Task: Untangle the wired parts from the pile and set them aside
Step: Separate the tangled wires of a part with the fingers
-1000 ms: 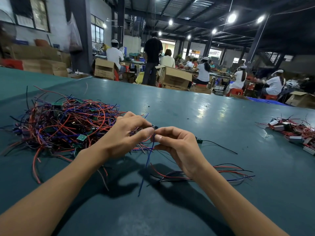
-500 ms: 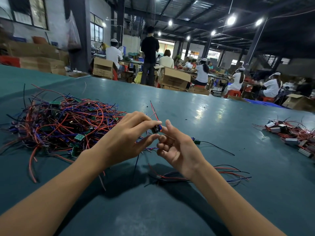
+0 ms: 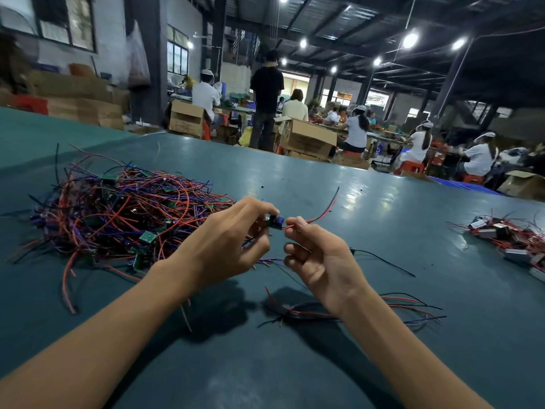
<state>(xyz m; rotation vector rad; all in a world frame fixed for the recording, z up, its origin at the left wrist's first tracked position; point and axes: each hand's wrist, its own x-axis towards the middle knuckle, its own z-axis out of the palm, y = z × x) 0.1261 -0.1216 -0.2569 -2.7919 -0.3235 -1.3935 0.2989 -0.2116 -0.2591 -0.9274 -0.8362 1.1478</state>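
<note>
Separation has advanced: just right of the pile point(image 3: 118, 214), the left hand point(image 3: 224, 246) pinches the wired part point(image 3: 274, 222); the right hand point(image 3: 318, 261) now pinches its red wire point(image 3: 321, 215), drawn clear rightward. Part appears nearly free.

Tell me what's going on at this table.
A person is separating wired parts. The left hand pinches a small part while the right hand pinches its red wire, both held above the table. The big tangled pile lies to the left, a few loose wires lie under the right wrist, and a smaller heap sits far right.
</note>
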